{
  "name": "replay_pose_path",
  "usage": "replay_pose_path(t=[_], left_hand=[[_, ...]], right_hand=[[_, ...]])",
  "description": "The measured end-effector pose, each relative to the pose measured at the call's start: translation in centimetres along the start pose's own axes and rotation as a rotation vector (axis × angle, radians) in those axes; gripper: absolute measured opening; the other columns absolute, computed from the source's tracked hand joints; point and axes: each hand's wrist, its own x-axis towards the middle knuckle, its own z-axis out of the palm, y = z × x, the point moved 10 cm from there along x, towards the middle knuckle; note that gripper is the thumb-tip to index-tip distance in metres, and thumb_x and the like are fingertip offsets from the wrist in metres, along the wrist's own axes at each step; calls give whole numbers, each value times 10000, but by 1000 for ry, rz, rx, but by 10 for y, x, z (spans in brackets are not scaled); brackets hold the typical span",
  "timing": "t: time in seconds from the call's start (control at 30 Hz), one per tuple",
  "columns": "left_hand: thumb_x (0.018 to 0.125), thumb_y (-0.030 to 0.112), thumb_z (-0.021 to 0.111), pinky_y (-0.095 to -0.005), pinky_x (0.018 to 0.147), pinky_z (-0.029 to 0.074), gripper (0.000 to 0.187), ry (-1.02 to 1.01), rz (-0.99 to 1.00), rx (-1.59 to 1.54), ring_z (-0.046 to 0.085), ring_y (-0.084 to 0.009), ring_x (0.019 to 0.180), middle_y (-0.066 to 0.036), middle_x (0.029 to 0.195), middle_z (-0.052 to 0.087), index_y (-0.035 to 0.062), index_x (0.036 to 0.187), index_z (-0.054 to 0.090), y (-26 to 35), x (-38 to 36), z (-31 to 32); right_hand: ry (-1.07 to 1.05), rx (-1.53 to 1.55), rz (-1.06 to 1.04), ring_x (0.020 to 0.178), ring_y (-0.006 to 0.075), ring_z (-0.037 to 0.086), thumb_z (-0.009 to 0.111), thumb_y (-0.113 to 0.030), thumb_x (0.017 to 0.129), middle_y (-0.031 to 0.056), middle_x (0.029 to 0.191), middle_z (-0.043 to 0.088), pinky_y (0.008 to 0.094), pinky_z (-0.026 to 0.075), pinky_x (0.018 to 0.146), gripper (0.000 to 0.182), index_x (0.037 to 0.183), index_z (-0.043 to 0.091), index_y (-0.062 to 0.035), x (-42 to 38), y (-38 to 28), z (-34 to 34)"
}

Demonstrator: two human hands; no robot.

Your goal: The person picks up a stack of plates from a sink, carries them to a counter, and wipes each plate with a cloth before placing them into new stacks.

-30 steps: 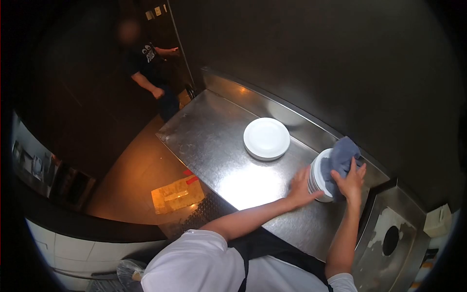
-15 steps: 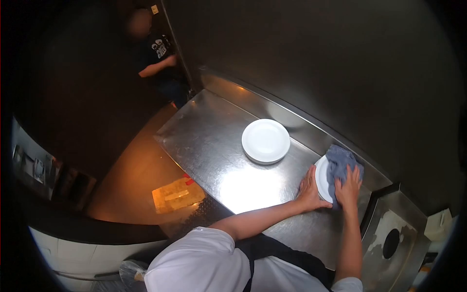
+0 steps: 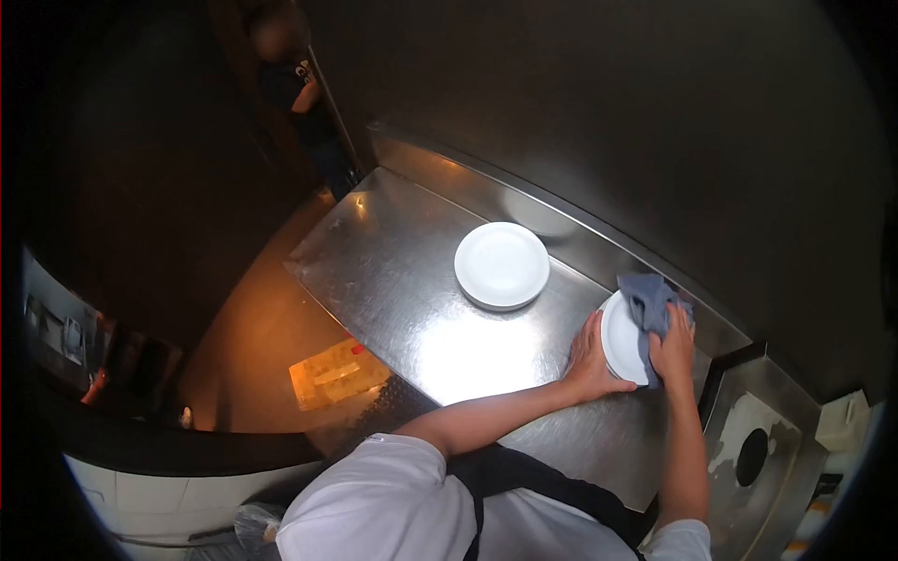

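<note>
Upper left: bystander [image 3: 285, 89] in dark shirt, pale chest print too small to read. Left of centre: steel counter [image 3: 374, 248], outer corner jutting over floor. Centre: white plate stack [image 3: 502, 265] near raised back edge, stretch of steel between it and hands. Right of centre: person's left hand [image 3: 587, 365], fingers and thumb spread, clasping left and lower rim of white plate [image 3: 619, 341]. Farther right: right hand [image 3: 673, 348], curled on grey-blue cloth [image 3: 645, 299], cloth against plate's right side. Lower right: metal basin [image 3: 784, 402] adjoins counter end.
</note>
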Motion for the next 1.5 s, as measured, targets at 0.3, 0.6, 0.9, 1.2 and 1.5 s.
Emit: replay_pose_path(t=[0.3, 0.6, 0.9, 1.2, 1.5], left_hand=[[596, 480, 879, -450, 1193, 215, 1200, -89, 207, 126, 251, -421, 1435, -262, 1527, 282, 62, 1520, 238, -23, 1, 26], [881, 286, 698, -481, 1094, 351, 661, 53, -179, -357, 424, -427, 1316, -273, 1373, 470, -53, 1354, 386, -4, 54, -18], [925, 239, 648, -497, 994, 427, 487, 315, 21, -28, 530, -448, 1214, -285, 1294, 553, -30, 1272, 436, 44, 64, -26], [967, 270, 616, -347, 868, 507, 305, 8, 101, -473, 649, -204, 986, -141, 1060, 676, 27, 1148, 582, 89, 56, -33], [978, 258, 627, -316, 756, 506, 283, 263, 30, -574, 605, -150, 851, -105, 915, 653, -13, 1034, 570, 69, 60, -87]], right_hand=[[-284, 317, -26, 1273, 368, 514, 720, -161, 706, 193, 1324, 576, 543, 271, 1155, 671, 1341, 516, -87, -47, -71, -5], [173, 325, 478, 1204, 401, 562, 701, -7, 699, 228, 1272, 592, 423, 433, 1030, 690, 1353, 505, -111, -37, 58, -21], [491, 625, 299, 1132, 281, 604, 631, 100, 689, 138, 1184, 630, 357, 437, 1013, 632, 1296, 539, -53, -40, 63, -43], [-98, 2026, 402, 1178, 292, 593, 522, -323, 932, 143, 1317, 588, 434, 485, 1006, 548, 1347, 490, 33, -40, 24, -77], [256, 1995, 254, 1224, 288, 565, 503, -332, 944, 146, 1356, 565, 424, 451, 1052, 564, 1377, 486, 29, -97, -16, -36]])
